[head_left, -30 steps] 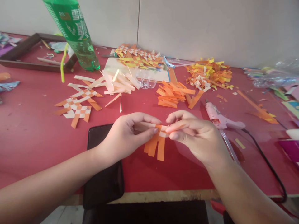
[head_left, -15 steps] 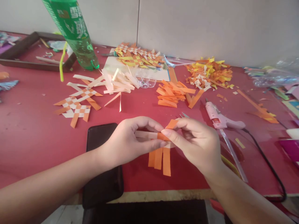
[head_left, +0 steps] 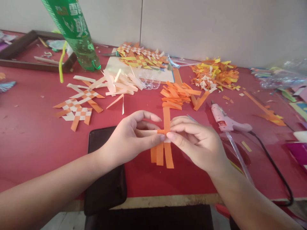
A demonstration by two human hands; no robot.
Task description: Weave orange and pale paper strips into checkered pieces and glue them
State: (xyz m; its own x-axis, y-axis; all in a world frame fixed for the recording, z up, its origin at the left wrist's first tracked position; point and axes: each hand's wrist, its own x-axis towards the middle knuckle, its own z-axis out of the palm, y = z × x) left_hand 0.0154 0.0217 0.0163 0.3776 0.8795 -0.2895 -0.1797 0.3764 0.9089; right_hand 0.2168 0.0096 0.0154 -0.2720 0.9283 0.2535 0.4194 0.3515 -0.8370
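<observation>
My left hand [head_left: 130, 139] and my right hand [head_left: 198, 142] meet above the red table [head_left: 35, 137], both pinching a small weave of orange and cream paper strips [head_left: 163, 147]. Three orange ends hang down below my fingers and one orange strip stands up above them. A cream strip runs sideways into my left fingers. Both hands are closed in a pinch on the strips.
A black phone [head_left: 105, 179] lies under my left wrist. A pink glue gun [head_left: 226, 121] with a black cord lies to the right. Behind are loose orange strips [head_left: 178, 95], cream strips [head_left: 120, 83], finished woven pieces [head_left: 76, 107], scrap piles [head_left: 216, 75], a green bottle [head_left: 74, 32] and a wooden frame [head_left: 21, 51].
The orange strip my right hand held tilted has been swung up to stand vertical above the weave. Both hands shifted slightly up and left.
</observation>
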